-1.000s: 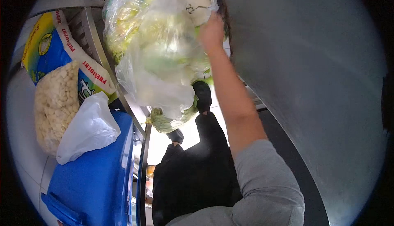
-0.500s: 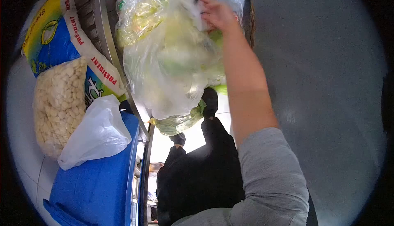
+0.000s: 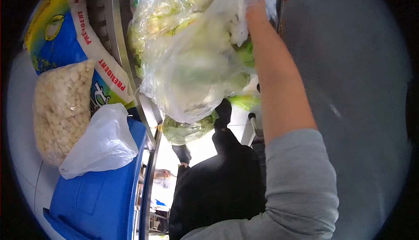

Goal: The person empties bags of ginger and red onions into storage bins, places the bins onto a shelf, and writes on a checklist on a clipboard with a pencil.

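Note:
My right hand (image 3: 256,8) reaches to the top of a clear plastic bag (image 3: 196,61), and its film bunches around the fingers, which are mostly hidden. Pale green leafy vegetables show through the film. Behind and to the left lies another clear bag of yellow-green vegetables (image 3: 168,11). Below the near bag, a wrapped green cabbage (image 3: 187,130) sits above my shoes. Loose green leaves (image 3: 245,102) stick out on the right. My left hand is out of view.
On the left, a blue and yellow rice sack (image 3: 61,30), a bag of pale nugget-shaped pieces (image 3: 63,109) and a white plastic bag (image 3: 102,142) lie by a blue bin (image 3: 98,196). A metal rack rail (image 3: 117,35) runs beside them. A grey surface (image 3: 349,109) fills the right.
My right hand has moved slightly up and right, its fingers now hidden by the film. The bag's plastic is pulled toward it. More green leaves show at the right.

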### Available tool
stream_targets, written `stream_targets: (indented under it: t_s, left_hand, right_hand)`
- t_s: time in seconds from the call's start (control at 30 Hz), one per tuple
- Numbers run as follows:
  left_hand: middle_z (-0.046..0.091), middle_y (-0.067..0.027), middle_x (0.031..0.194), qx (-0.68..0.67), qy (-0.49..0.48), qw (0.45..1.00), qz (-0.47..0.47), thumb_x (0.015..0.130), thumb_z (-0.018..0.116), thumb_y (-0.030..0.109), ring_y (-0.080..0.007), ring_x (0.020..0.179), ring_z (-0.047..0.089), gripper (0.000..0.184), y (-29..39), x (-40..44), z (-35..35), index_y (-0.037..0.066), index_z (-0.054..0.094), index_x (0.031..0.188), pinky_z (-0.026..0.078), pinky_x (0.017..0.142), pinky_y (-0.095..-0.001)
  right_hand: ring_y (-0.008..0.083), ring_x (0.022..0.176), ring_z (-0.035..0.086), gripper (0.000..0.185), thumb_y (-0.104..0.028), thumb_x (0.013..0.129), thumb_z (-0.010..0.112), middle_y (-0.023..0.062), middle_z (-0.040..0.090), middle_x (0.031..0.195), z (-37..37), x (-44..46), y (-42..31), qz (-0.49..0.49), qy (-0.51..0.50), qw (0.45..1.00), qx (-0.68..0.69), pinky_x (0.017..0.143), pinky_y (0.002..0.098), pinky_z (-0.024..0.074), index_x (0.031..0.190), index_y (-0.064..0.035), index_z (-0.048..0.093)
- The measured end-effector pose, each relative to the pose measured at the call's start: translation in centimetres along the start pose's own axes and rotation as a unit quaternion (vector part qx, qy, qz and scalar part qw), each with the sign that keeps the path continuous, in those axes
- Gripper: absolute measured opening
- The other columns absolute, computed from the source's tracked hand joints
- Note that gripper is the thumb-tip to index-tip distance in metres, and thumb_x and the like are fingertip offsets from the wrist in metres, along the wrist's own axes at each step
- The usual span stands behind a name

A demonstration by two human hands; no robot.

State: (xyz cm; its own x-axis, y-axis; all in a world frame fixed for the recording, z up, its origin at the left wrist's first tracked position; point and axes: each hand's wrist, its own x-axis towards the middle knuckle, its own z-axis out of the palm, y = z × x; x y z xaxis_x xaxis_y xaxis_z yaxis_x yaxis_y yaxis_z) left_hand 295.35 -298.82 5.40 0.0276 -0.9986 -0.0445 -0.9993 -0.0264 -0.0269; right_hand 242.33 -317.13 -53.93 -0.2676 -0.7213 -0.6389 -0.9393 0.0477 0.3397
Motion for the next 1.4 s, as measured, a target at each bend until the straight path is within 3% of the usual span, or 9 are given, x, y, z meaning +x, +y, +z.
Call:
stream_targets:
  t_s: [0.33, 0.4, 0.47, 0.67, 0.9, 1.0, 1.1, 1.3, 1.4]
  left_hand:
    - [0.049, -0.0207, 0.121, -0.153, 0.069, 0.985, -0.027, 0.084, 0.059, 0.037, -0.0334, 0.115, 0.047, 0.051, 0.8, 0.5, 0.5, 0.0, 0.047, 0.116, 0.045, 0.091, -0.05]
    - [0.039, -0.017, 0.135, -0.063, 0.021, 0.996, -0.06, 0.09, 0.046, 0.035, -0.0351, 0.127, 0.033, 0.051, -1.2, -0.8, -1.0, 0.006, 0.041, 0.132, 0.024, 0.106, -0.0491]
    - [0.04, -0.0189, 0.134, -0.12, 0.057, 0.989, -0.065, 0.089, 0.048, 0.029, -0.034, 0.127, 0.033, 0.048, -1.5, -1.1, -0.8, 0.001, 0.044, 0.128, 0.021, 0.107, -0.048]
    - [0.042, -0.0176, 0.133, -0.05, 0.065, 0.996, -0.025, 0.086, 0.055, 0.022, -0.0325, 0.126, 0.034, 0.043, -0.3, -0.7, -1.8, 0.0, 0.047, 0.123, 0.021, 0.107, -0.0494]
    - [0.044, -0.0156, 0.131, -0.093, 0.105, 0.99, -0.022, 0.085, 0.058, 0.019, -0.03, 0.123, 0.038, 0.036, -0.1, -1.1, -1.7, -0.001, 0.054, 0.115, 0.023, 0.106, -0.0433]
    - [0.046, -0.0148, 0.13, -0.114, 0.124, 0.986, -0.004, 0.085, 0.058, 0.017, -0.0293, 0.123, 0.039, 0.035, -0.6, -1.6, -1.4, -0.001, 0.055, 0.114, 0.024, 0.106, -0.0419]
    - [0.046, -0.0149, 0.129, -0.083, 0.134, 0.987, 0.026, 0.085, 0.057, 0.015, -0.029, 0.122, 0.04, 0.032, -1.3, -1.8, -1.1, 0.0, 0.056, 0.114, 0.025, 0.105, -0.0416]
    - [0.047, -0.016, 0.128, -0.041, 0.161, 0.983, 0.078, 0.084, 0.058, 0.013, -0.0302, 0.121, 0.041, 0.029, -1.7, -2.0, -1.0, 0.0, 0.057, 0.11, 0.027, 0.104, -0.0433]
    - [0.05, -0.0169, 0.125, -0.115, 0.158, 0.969, 0.154, 0.084, 0.058, 0.011, -0.0321, 0.119, 0.043, 0.025, 5.4, -4.8, -1.4, 0.0, 0.058, 0.106, 0.028, 0.103, -0.0453]
  right_hand:
    - [0.0153, 0.082, 0.062, 0.017, -0.019, 0.08, 0.054, -0.0026, 0.066, 0.086, -6.0, -10.5, -5.5, -0.027, -0.057, 0.998, -0.024, 0.059, 0.0366, 0.0414, 0.088, -0.019, 0.069]
    - [0.0132, 0.08, 0.062, 0.012, -0.019, 0.078, 0.058, -0.0041, 0.066, 0.082, -4.9, -13.0, -7.8, 0.021, 0.031, 0.999, 0.009, 0.057, 0.0329, 0.0408, 0.083, -0.0203, 0.069]
    - [0.016, 0.078, 0.062, 0.017, -0.022, 0.08, 0.057, -0.0025, 0.066, 0.088, -7.8, -17.5, -7.3, 0.005, -0.023, 0.998, 0.056, 0.053, 0.0375, 0.0372, 0.091, -0.0201, 0.069]
    - [0.0201, 0.076, 0.066, 0.018, -0.021, 0.082, 0.053, 0.0015, 0.069, 0.084, -8.5, -27.4, -7.3, 0.032, -0.018, 0.965, 0.259, 0.054, 0.0381, 0.0468, 0.086, -0.0179, 0.07]
    - [0.0273, 0.065, 0.063, 0.017, -0.015, 0.073, 0.051, 0.0104, 0.065, 0.07, -11.2, -38.8, -10.6, -0.03, 0.182, 0.936, 0.301, 0.054, 0.04, 0.0474, 0.073, -0.0102, 0.067]
    - [0.0261, 0.069, 0.064, 0.016, -0.015, 0.074, 0.052, 0.0103, 0.066, 0.073, -13.6, -42.7, -11.6, -0.115, 0.094, 0.927, 0.343, 0.055, 0.0397, 0.0465, 0.074, -0.0109, 0.068]
    - [0.0243, 0.072, 0.065, 0.016, -0.014, 0.074, 0.054, 0.0096, 0.067, 0.079, -13.6, -44.6, -14.5, -0.214, 0.066, 0.933, 0.281, 0.056, 0.0404, 0.0456, 0.077, -0.011, 0.069]
    - [0.0227, 0.069, 0.061, 0.015, -0.013, 0.075, 0.056, 0.0035, 0.065, 0.077, -5.3, -42.7, -22.6, -0.257, 0.008, 0.961, 0.106, 0.051, 0.0446, 0.0393, 0.081, -0.0114, 0.069]
    - [0.0221, 0.068, 0.058, 0.013, -0.014, 0.076, 0.056, 0.0049, 0.063, 0.078, -2.7, -41.2, -26.2, -0.276, -0.01, 0.961, 0.007, 0.05, 0.0447, 0.0375, 0.081, -0.0123, 0.068]
